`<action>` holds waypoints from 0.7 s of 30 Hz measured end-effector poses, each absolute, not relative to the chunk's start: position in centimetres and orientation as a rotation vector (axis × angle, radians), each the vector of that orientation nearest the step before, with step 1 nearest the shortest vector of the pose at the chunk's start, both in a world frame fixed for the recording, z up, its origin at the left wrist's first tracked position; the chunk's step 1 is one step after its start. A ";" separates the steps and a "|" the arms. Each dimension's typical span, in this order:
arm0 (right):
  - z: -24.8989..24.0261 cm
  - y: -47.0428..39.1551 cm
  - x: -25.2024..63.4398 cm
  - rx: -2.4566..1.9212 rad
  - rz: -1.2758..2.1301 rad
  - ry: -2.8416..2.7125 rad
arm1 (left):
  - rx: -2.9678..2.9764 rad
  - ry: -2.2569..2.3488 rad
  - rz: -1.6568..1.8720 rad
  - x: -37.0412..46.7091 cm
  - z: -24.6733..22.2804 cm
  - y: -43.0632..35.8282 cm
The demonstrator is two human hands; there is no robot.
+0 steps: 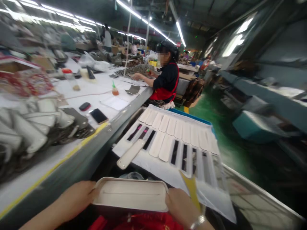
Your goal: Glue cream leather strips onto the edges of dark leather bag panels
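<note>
A cream oblong piece with rounded corners, a raised rim and a line along its middle (130, 201) is held level at the bottom of the head view. My left hand (82, 195) grips its left end, and my right hand (181, 204), with a watch on the wrist, grips its right end. The fingertips are hidden behind or under the piece. Just beyond it, a cream strap-like piece with small metal studs (131, 154) lies slanted on a white slotted board (153, 171). Cream rounded strips (171, 127) lie in rows on that board.
On the left, a white table (93, 89) carries a pile of cream and grey pieces (31, 127), a phone (98, 116) and a small bottle (115, 89). A co-worker in a red apron (168, 75) works at the table's far edge. Green floor (211, 108) runs along the right.
</note>
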State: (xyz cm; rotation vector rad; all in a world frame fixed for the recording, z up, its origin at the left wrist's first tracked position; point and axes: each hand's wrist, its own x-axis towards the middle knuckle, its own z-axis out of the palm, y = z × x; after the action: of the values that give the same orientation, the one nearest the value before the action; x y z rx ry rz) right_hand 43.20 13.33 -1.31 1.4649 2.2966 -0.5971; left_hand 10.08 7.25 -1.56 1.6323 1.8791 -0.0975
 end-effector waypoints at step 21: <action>-3.6 13.1 44.5 1.341 -0.408 2.532 | 1.286 1.843 -0.299 11.5 -0.9 7.8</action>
State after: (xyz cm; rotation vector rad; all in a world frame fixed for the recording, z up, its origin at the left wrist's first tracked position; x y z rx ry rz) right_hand 44.50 13.06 -3.63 1.3411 2.5322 -0.4082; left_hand 11.52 7.77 -0.94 1.2856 1.8426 -0.2991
